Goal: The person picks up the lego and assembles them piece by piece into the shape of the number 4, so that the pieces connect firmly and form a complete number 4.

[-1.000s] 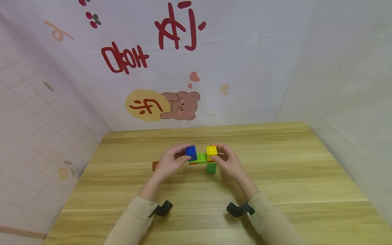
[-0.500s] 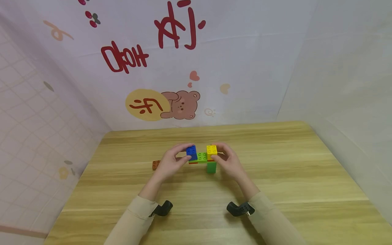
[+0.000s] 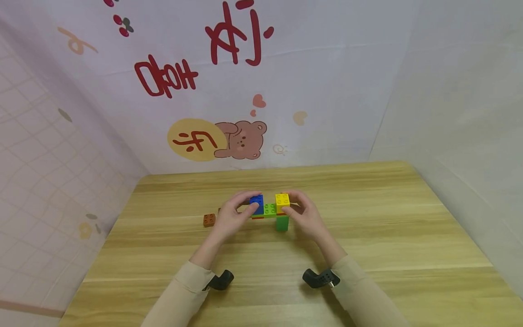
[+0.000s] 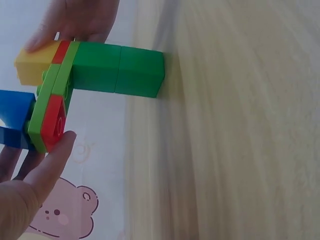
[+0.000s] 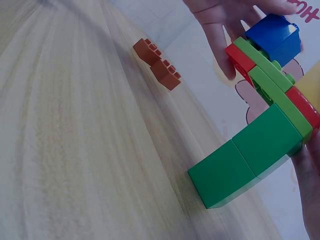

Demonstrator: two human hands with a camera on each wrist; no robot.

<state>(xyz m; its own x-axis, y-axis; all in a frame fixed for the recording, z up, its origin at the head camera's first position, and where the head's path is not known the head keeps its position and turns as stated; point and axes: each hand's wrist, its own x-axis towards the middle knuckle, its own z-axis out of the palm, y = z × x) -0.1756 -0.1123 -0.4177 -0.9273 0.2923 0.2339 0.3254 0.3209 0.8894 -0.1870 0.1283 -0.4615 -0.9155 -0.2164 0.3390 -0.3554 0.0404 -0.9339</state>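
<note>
My left hand (image 3: 233, 219) holds a blue brick (image 3: 257, 200) between thumb and fingers, at the left end of a lime-green plate (image 3: 270, 210). Studs show between that brick and the plate in the left wrist view, so whether it is pressed fully down I cannot tell. A red piece (image 4: 53, 122) sits under the plate's left end, with a left finger beside it. At the right end, my right hand (image 3: 305, 217) grips a yellow brick (image 3: 282, 202), which sits on a thin red piece (image 4: 61, 52). Two stacked green bricks (image 5: 246, 156) support that end from below.
Two brown bricks lie on the wooden table left of the build: one brown brick (image 3: 209, 220) beside my left hand, the other brown brick (image 5: 166, 74) mostly hidden behind it in the head view. A printed cloth (image 3: 327, 81) hangs behind the table.
My left hand has shifted slightly right with the blue brick, which now stands straighter over the plate, and its thumb has moved higher. More brown brick shows. The right hand stays put.
</note>
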